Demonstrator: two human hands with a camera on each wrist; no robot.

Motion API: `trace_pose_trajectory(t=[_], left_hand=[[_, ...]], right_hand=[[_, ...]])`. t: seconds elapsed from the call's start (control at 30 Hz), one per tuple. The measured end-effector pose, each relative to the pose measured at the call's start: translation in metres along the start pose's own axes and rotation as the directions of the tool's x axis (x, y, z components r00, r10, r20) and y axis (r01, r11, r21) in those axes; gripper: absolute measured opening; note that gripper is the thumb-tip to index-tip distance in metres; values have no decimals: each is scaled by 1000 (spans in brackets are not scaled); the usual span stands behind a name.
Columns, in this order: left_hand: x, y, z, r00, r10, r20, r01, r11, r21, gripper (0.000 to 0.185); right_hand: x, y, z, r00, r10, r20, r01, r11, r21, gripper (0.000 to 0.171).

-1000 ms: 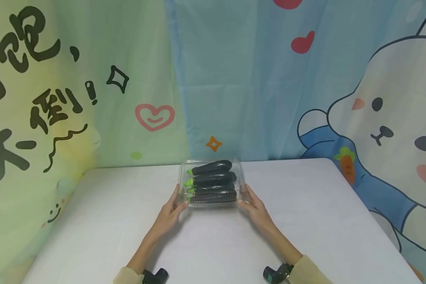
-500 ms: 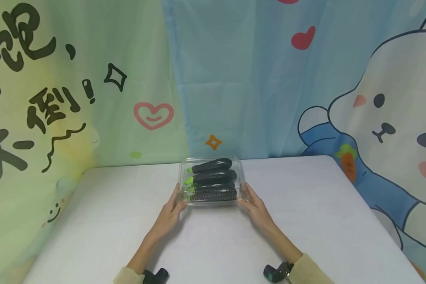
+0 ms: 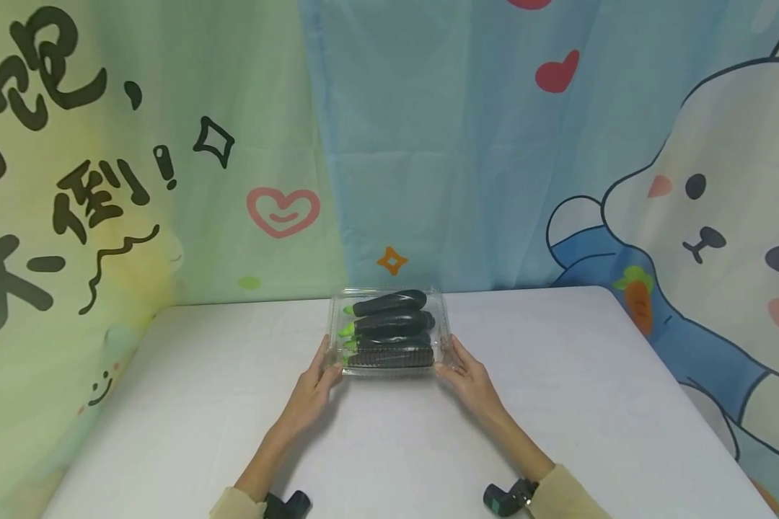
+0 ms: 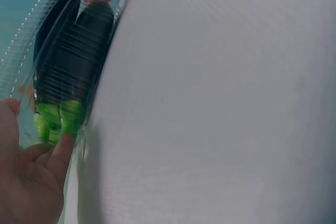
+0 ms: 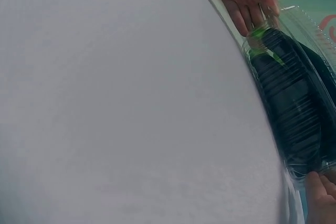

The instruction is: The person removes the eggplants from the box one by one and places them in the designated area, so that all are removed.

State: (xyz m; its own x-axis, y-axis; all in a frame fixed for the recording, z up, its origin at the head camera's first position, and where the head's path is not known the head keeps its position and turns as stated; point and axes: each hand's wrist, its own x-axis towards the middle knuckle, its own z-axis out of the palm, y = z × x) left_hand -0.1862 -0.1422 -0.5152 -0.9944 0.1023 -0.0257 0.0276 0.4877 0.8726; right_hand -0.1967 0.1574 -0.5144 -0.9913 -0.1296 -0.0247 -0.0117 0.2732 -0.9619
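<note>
— What are the hands doing right now?

— The left hand (image 3: pixel 313 387) is gripping the left end of a clear plastic clamshell box (image 3: pixel 387 333), fingers bent against its wall by the green stems. The right hand (image 3: pixel 465 376) is clasping the right end the same way, fingertips curled on the rim.

— And what is lying inside?

— Dark eggplants (image 3: pixel 389 329), stacked side by side lengthwise, stems pointing left. The lid is looking closed over them.

— Where is the box sitting?

— It is resting on the white table (image 3: pixel 188 404), near the middle of the far edge, just in front of the cartoon backdrop (image 3: pixel 688 180).

— Which step would you say is in hand?

— I am judging it as a two-handed hold on the box, perhaps before lifting or shifting it. Any such move is calling for even pressure from both sides, since thin plastic flexes and the lid could pop open.
</note>
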Motion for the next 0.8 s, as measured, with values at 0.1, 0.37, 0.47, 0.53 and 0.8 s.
trace_pose_trajectory(t=[0.1,0.37,0.47,0.53,0.8], left_hand=[[0,0,0,1000,2,-2,-2,1000,4,62],[0,2,0,1000,-3,-3,3,1000,19,62],[2,1,-2,1000,-7,-4,7,1000,14,62],[3,-1,-7,1000,-12,-12,13,1000,10,61],[3,0,-10,999,7,-43,-5,999,52,60]], right_hand=[[0,2,1,1000,-9,-7,9,1000,-1,76],[-2,6,2,999,-36,-24,34,997,-76,73],[0,4,0,1000,-23,-15,22,1000,-22,63],[2,6,-4,1000,-1,-2,1,999,44,57],[-9,6,-3,998,-63,-21,57,976,-208,45]])
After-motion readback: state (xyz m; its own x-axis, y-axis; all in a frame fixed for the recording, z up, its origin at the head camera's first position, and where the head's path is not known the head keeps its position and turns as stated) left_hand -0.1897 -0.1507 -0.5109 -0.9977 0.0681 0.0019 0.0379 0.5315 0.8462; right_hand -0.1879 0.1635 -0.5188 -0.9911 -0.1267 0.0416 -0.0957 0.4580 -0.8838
